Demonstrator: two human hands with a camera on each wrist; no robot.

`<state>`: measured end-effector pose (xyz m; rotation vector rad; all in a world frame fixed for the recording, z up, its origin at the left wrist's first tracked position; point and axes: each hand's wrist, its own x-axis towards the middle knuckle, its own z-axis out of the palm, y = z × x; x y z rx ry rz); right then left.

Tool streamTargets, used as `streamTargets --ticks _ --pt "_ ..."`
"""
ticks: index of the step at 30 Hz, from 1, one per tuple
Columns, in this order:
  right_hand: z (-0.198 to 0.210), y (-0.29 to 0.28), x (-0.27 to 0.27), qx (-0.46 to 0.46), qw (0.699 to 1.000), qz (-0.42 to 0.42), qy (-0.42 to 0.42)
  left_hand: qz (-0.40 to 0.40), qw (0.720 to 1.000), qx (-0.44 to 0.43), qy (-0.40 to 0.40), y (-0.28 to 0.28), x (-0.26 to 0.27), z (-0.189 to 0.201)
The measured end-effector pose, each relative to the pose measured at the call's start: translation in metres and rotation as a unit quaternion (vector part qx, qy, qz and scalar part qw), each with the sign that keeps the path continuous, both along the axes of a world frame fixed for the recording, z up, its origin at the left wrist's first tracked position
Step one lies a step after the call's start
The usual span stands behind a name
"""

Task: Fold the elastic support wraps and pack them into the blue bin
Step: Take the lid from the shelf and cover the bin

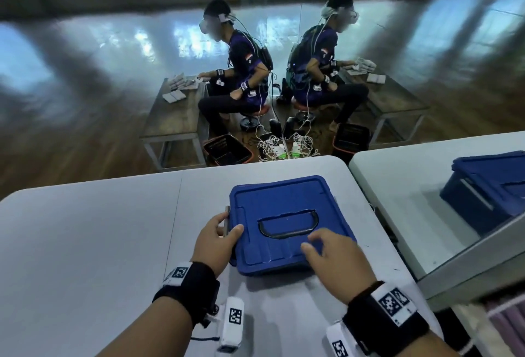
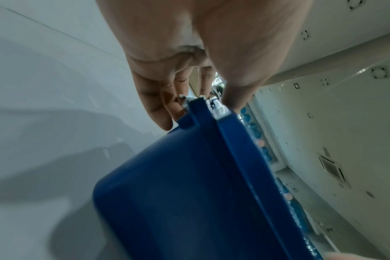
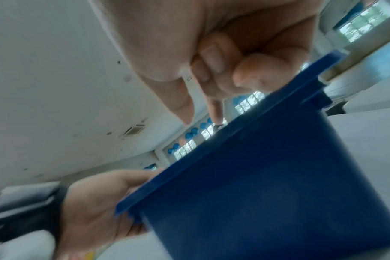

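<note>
The blue bin (image 1: 284, 206) stands on the white table (image 1: 85, 243) with its lid on and a recessed handle (image 1: 287, 227) on top. My left hand (image 1: 224, 231) grips the bin's left edge: the thumb lies on the lid and the fingers curl round the grey metal latch (image 1: 225, 221). In the left wrist view that left hand (image 2: 198, 109) pinches the rim of the bin (image 2: 178, 193). My right hand (image 1: 318, 243) hovers over the lid's near right part. Its fingers (image 3: 211, 58) are curled above the bin (image 3: 256, 184) and hold nothing. No wraps are in view.
To the right, a mirror panel (image 1: 443, 194) on the adjoining surface shows a blue bin (image 1: 488, 186). Beyond the table's far edge, a seated person (image 1: 241, 72) works at a wooden table (image 1: 170, 118). Dark baskets (image 1: 227, 152) and cables lie on the floor.
</note>
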<state>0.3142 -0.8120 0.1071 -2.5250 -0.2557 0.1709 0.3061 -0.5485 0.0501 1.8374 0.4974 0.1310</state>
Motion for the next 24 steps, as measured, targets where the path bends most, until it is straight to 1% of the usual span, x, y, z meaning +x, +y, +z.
streamTargets --ticks 2,3,4,6,9,12,16,18,20,22,24 --pt "0.006 -0.014 0.022 0.016 0.997 -0.048 -0.054 0.012 1.000 0.008 0.003 0.001 0.001 0.002" --pt "0.004 -0.022 0.036 0.019 0.995 -0.071 -0.071 0.017 1.000 0.011 0.003 0.001 0.001 0.003" --pt "0.000 -0.029 0.049 0.017 0.993 -0.093 -0.070 0.021 1.000 0.014 0.002 0.001 0.002 0.004" --pt "-0.011 -0.042 0.069 0.022 0.992 -0.125 -0.022 0.028 0.999 0.017 0.002 0.000 0.003 0.004" --pt "-0.024 -0.053 0.081 0.085 0.982 -0.156 0.058 0.036 0.999 0.013 0.009 0.000 0.006 0.003" --pt "-0.032 -0.057 0.082 0.153 0.967 -0.182 0.091 0.046 0.999 0.005 0.016 0.001 0.007 0.004" --pt "-0.035 -0.058 0.083 0.201 0.953 -0.184 0.134 0.050 0.998 -0.009 0.026 0.001 0.009 0.005" --pt "-0.033 -0.057 0.084 0.231 0.939 -0.180 0.181 0.057 0.998 -0.009 0.027 0.001 0.008 0.006" --pt "-0.029 -0.056 0.083 0.273 0.916 -0.184 0.230 0.065 0.997 -0.014 0.026 0.001 0.007 0.007" --pt "-0.026 -0.053 0.083 0.302 0.901 -0.190 0.247 0.070 0.997 -0.024 0.027 0.002 0.007 0.007" --pt "-0.026 -0.050 0.083 0.305 0.901 -0.192 0.241 0.076 0.996 -0.037 0.031 0.003 0.006 0.006"
